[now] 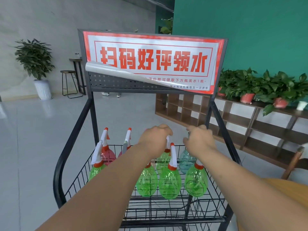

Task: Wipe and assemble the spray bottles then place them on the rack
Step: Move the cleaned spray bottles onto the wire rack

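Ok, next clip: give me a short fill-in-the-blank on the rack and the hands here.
1. The left hand grips the white spray head of a ___ bottle.
2. The rear right bottle, gripped at its top by the right hand, is ___.
3. All the bottles stand in a black ___ basket.
Missing words: green; blue; wire.
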